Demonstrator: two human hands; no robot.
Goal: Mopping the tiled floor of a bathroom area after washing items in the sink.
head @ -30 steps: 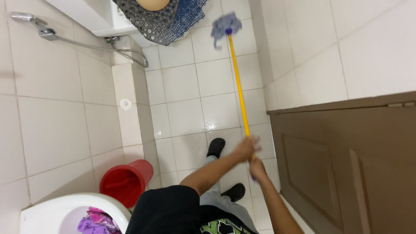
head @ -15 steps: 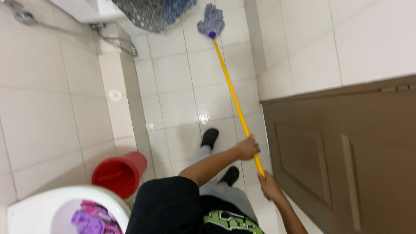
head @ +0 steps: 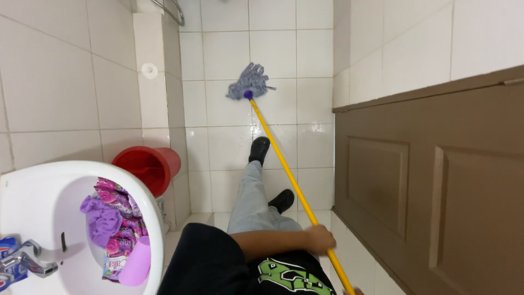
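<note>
Mop head (head: 249, 82) nearer, handle in left hand (head: 319, 239).

The right hand (head: 353, 292) and the mop handle's (head: 295, 188) lower end are cut off by the bottom edge.

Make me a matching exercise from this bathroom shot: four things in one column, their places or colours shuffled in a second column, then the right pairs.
Things:
1. mop handle
2. bucket
3. mop head
4. door

Descriptions:
A. brown, along the right side
B. yellow, gripped by the left hand
C. red, on the floor beside the sink
D. blue-grey strands, lying on the wet white tiles

Pairs: 1-B, 2-C, 3-D, 4-A
</note>
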